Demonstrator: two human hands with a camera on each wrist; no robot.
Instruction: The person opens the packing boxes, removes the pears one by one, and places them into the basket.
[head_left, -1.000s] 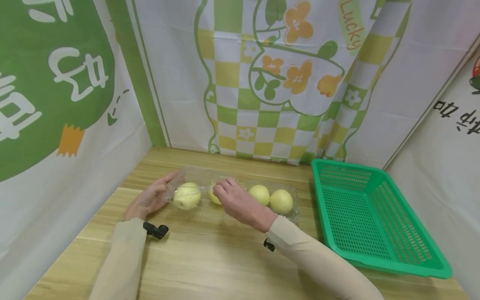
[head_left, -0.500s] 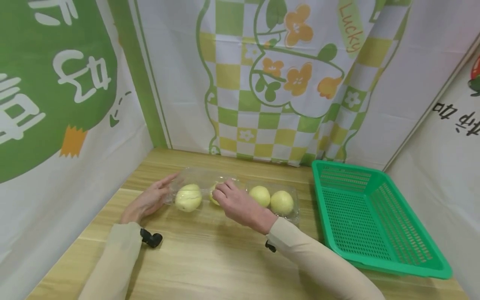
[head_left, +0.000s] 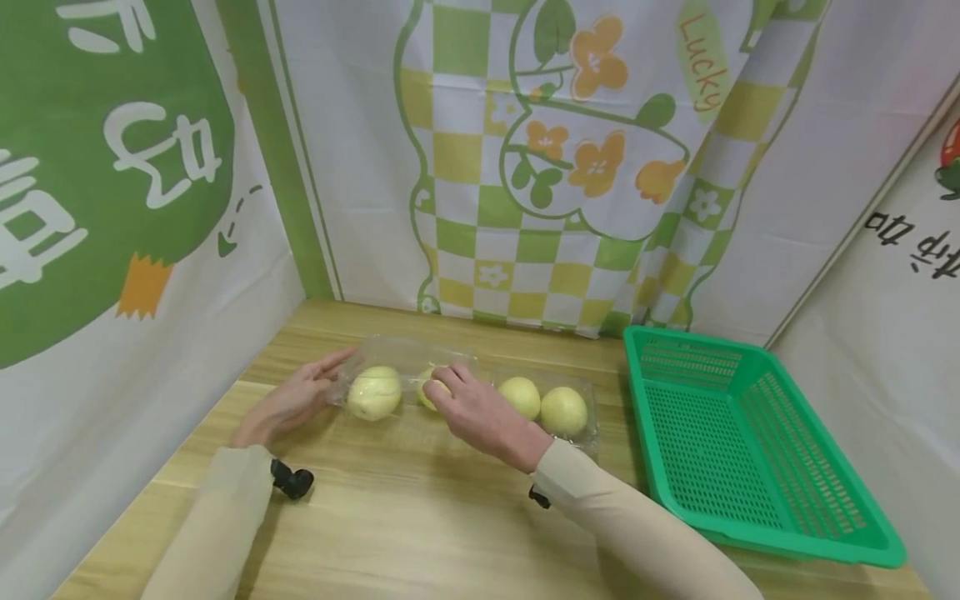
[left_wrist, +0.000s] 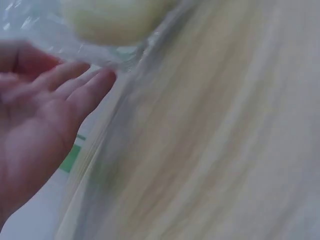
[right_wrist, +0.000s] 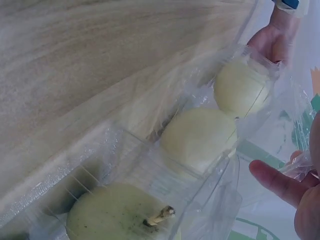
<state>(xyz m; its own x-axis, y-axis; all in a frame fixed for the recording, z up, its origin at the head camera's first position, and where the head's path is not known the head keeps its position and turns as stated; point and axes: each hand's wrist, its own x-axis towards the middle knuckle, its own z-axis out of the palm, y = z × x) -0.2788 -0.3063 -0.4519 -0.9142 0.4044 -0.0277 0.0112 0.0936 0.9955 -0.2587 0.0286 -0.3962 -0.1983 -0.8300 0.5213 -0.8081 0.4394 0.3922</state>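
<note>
Wood-grain tabletop (head_left: 435,525) lies beneath me. My left hand (head_left: 292,398), fingers straight, touches the left end of the clear plastic packaging (head_left: 408,357); my right hand (head_left: 487,414), nearer mid-length, pinches it. Its long axis runs left to right – four pale-yellow pears (head_left: 375,393) in a row, the leftmost between my hands, two past my right. Farther right: the green basket (head_left: 810,546).

Passage: near desk (head_left: 420,533), between the sleeves (head_left: 615,504). Obstacles: pack (head_left: 408,357) just beyond, basket (head_left: 795,540) at right, curtain (head_left: 457,158) closing the rear.
</note>
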